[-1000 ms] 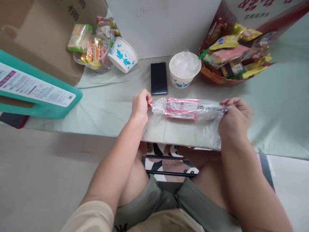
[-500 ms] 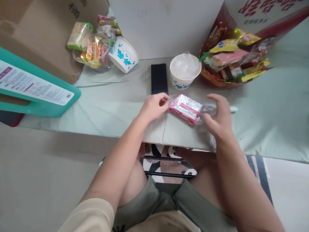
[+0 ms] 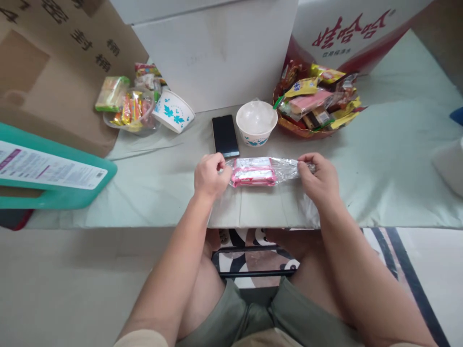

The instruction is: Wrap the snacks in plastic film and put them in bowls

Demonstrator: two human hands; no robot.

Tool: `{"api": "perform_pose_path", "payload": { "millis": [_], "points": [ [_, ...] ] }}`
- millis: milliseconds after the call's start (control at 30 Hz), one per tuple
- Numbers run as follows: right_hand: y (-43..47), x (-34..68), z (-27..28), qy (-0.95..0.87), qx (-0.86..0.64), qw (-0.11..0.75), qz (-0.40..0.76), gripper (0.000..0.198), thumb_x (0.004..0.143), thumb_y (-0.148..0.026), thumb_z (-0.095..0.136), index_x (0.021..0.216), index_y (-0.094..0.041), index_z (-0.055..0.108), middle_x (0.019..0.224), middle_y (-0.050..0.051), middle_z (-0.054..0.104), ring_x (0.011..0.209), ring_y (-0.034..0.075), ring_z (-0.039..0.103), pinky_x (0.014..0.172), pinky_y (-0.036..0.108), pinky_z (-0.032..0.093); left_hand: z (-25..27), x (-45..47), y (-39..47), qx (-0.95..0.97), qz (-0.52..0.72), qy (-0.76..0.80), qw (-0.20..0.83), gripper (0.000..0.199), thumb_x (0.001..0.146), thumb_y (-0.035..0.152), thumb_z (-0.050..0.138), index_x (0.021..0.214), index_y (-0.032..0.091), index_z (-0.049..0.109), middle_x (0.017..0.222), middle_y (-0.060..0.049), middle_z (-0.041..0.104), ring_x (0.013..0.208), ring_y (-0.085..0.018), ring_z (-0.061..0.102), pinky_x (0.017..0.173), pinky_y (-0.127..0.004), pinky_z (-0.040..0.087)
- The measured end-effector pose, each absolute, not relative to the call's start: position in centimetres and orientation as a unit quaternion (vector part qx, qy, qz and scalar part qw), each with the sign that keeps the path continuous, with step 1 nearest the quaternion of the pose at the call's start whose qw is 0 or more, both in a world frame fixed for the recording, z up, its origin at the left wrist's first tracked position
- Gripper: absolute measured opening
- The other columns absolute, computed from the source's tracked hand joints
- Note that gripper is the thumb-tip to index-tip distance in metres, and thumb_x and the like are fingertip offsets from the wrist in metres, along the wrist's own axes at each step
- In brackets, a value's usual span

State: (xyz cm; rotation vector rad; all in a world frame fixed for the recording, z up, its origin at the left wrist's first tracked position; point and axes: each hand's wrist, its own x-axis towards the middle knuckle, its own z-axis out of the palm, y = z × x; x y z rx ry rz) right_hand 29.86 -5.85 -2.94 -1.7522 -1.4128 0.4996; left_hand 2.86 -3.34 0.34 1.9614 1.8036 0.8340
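Between my hands, pink and silver snack packs lie side by side inside a clear plastic bag. My left hand is closed, pinching the bag's left end. At the other end, the fingers of my right hand are closed on the gathered plastic, and the bag is pulled straight between them. Just behind my left hand lies a black phone. A white paper bowl with blue leaves, holding clear plastic, stands beyond the packs.
A basket of wrapped snacks stands at the back right. On the left are a clear bowl of snacks, a tilted paper bowl and a green-framed labelled panel. Boxes line the back of the cloth-covered table.
My right hand has closed on the bag's right end. The bag and packs have turned from slanted to level and moved left. The camera view has shifted too.
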Motion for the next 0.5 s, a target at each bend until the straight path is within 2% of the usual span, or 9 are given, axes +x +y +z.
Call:
{"api": "perform_pose_path", "payload": {
  "millis": [33,67,100,133,233,400,500],
  "points": [
    [-5.8,29.8,-2.9,-0.546,-0.696,0.420,0.200,0.017,0.081,-0.035,0.057,0.087,-0.023,0.068,0.083,0.004,0.069,0.074,0.020,0.056,0.076,0.037,0.046,0.2,3.0,-3.3,0.720,0.298,0.603,0.170,0.006,0.074,0.020,0.060,0.072,0.023,0.055,0.082,-0.004,0.062,0.087,-0.023,0.058,0.082,-0.036,0.046],
    [-5.8,29.7,-2.8,-0.534,-0.696,0.434,0.204,0.017,0.082,-0.034,0.057,0.088,-0.022,0.068,0.084,0.003,0.069,0.072,0.019,0.055,0.076,0.036,0.046,0.1,3.1,-3.2,0.748,0.292,0.569,0.177,0.010,0.075,0.023,0.063,0.086,0.023,0.062,0.101,-0.007,0.068,0.103,-0.026,0.061,0.094,-0.038,0.047],
    [-5.7,29.6,-2.8,-0.523,-0.695,0.447,0.208,0.017,0.082,-0.033,0.056,0.089,-0.022,0.068,0.086,0.003,0.069,0.070,0.018,0.054,0.074,0.035,0.046,0.0,3.3,-3.2,0.769,0.277,0.542,0.196,0.022,0.076,0.024,0.064,0.099,0.022,0.065,0.116,-0.010,0.068,0.115,-0.027,0.060,0.102,-0.040,0.046],
    [-5.6,29.4,-2.8,-0.514,-0.693,0.459,0.212,0.017,0.083,-0.032,0.055,0.090,-0.022,0.067,0.088,0.003,0.069,0.069,0.017,0.053,0.072,0.034,0.045,-0.1,3.4,-3.2,0.779,0.256,0.527,0.223,0.030,0.078,0.026,0.065,0.108,0.021,0.066,0.123,-0.011,0.067,0.119,-0.027,0.060,0.106,-0.040,0.046],
    [-5.3,29.0,-2.8,-0.496,-0.688,0.486,0.212,0.017,0.083,-0.027,0.053,0.090,-0.021,0.067,0.089,0.003,0.068,0.070,0.016,0.054,0.070,0.033,0.044,-0.3,3.4,-3.6,0.773,0.215,0.526,0.283,0.035,0.083,0.028,0.064,0.116,0.021,0.066,0.128,-0.010,0.068,0.117,-0.025,0.064,0.103,-0.038,0.050],
    [-5.1,29.5,-2.7,-0.492,-0.678,0.526,0.146,0.016,0.080,-0.019,0.050,0.087,-0.021,0.065,0.089,0.004,0.068,0.085,0.020,0.062,0.082,0.037,0.047,-0.1,2.6,-4.8,0.785,0.181,0.498,0.321,0.046,0.079,0.029,0.071,0.123,0.020,0.063,0.142,-0.011,0.062,0.131,-0.026,0.060,0.110,-0.037,0.048],
    [-5.7,29.5,-2.5,-0.519,-0.655,0.544,0.076,0.015,0.080,-0.017,0.051,0.086,-0.021,0.064,0.088,0.005,0.068,0.086,0.021,0.064,0.082,0.038,0.048,0.1,2.5,-5.3,0.776,0.160,0.510,0.335,0.042,0.077,0.022,0.068,0.117,0.021,0.059,0.143,-0.011,0.061,0.130,-0.027,0.061,0.108,-0.038,0.049]
  ]
}}
